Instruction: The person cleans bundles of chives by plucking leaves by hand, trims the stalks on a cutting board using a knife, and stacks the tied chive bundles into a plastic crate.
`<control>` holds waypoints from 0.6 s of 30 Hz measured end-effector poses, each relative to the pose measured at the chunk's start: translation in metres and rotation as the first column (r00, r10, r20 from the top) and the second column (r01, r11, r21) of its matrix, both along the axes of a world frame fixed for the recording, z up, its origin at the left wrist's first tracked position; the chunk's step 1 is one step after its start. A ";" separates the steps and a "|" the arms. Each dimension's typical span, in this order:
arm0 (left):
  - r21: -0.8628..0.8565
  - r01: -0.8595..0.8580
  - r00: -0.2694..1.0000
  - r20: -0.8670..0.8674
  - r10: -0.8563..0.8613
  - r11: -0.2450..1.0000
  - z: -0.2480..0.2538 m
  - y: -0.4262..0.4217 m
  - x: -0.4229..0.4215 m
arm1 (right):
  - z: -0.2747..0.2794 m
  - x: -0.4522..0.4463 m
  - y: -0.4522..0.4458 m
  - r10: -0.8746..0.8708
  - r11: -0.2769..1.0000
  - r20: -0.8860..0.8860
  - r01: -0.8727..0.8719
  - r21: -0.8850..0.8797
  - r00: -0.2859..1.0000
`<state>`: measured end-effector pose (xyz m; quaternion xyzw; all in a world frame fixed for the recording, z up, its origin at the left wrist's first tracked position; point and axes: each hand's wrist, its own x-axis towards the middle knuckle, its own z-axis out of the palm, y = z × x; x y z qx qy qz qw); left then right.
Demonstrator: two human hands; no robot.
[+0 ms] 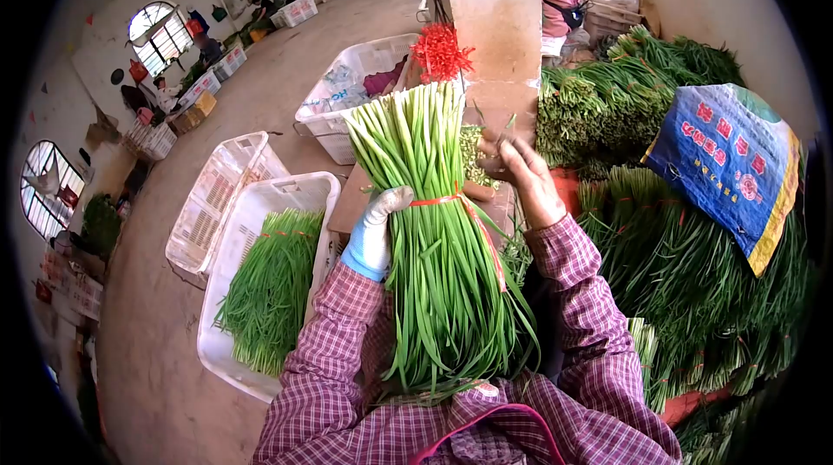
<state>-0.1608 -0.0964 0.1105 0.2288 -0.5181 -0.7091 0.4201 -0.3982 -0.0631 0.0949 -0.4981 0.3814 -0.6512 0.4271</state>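
My left hand (379,226), in a white and blue glove, is wrapped round a large bundle of garlic chives (434,239) in front of my body. Pale cut stems point up and away, and the green leaves hang toward my lap. An orange-red tie (434,200) circles the bundle, with a loose tail trailing down its right side. Bare and slightly blurred, my right hand (521,172) is raised to the right of the stems, apart from them. Its fingers are curled together. Thin green bits show just above them; what they hold is too small to make out.
A white crate (325,205) at left holds tied chives; another crate (217,196) adjoins it. Red ties (441,53) hang by a pillar (495,22). Chive piles (685,291) fill the right, partly under a blue sack (724,161). People sit among crates far left.
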 end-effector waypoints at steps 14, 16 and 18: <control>0.056 -0.095 0.995 -0.009 0.096 0.994 0.006 0.019 -0.001 | 0.063 0.048 -0.027 -0.438 0.814 -0.338 0.208 -0.542 0.833; 0.017 -0.111 0.993 -0.039 0.112 0.994 0.003 0.018 0.000 | 0.070 0.039 -0.020 -0.616 0.717 -0.475 0.199 -0.668 0.628; -0.033 -0.157 0.987 -0.024 0.156 0.987 0.002 0.018 0.001 | 0.080 0.029 -0.012 -0.639 0.710 -0.570 0.113 -0.695 0.516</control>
